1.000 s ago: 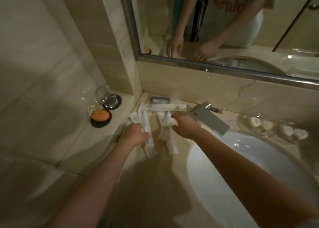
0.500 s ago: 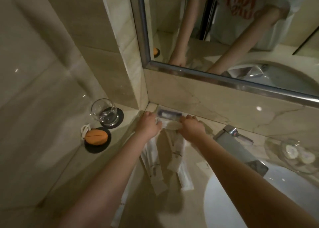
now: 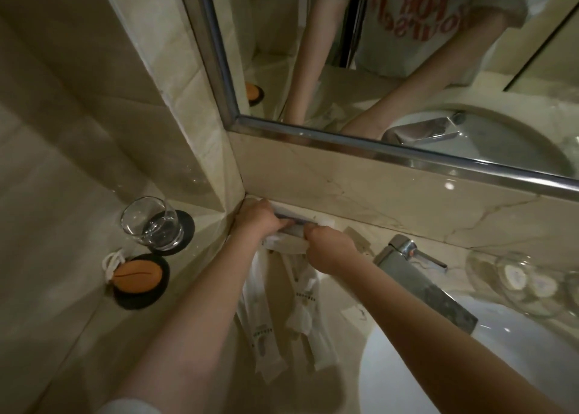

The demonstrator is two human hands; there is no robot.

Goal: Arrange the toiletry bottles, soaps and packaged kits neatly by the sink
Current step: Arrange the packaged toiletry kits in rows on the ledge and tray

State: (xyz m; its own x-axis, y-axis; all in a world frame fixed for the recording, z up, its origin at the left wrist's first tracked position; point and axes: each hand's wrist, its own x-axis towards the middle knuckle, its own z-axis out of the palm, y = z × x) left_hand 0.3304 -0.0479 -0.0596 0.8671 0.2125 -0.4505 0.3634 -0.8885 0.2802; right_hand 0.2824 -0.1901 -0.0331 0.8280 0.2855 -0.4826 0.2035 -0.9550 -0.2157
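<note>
Both hands, left hand (image 3: 258, 220) and right hand (image 3: 329, 250), are gripping a flat rectangular packet (image 3: 294, 227) in the far corner of the glossy marble desk (image 3: 407, 235), above crinkly white sachets (image 3: 261, 326).

Bare forearms; white short-sleeved T-shirt (image 3: 432, 21) with red lettering.

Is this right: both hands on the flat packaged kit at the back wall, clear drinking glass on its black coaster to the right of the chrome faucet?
Not quite. The head view shows the clear drinking glass on its black coaster to the left of the chrome faucet, on the side ledge. The rest holds: the left hand and right hand are both on the flat packaged kit at the back wall.
</note>
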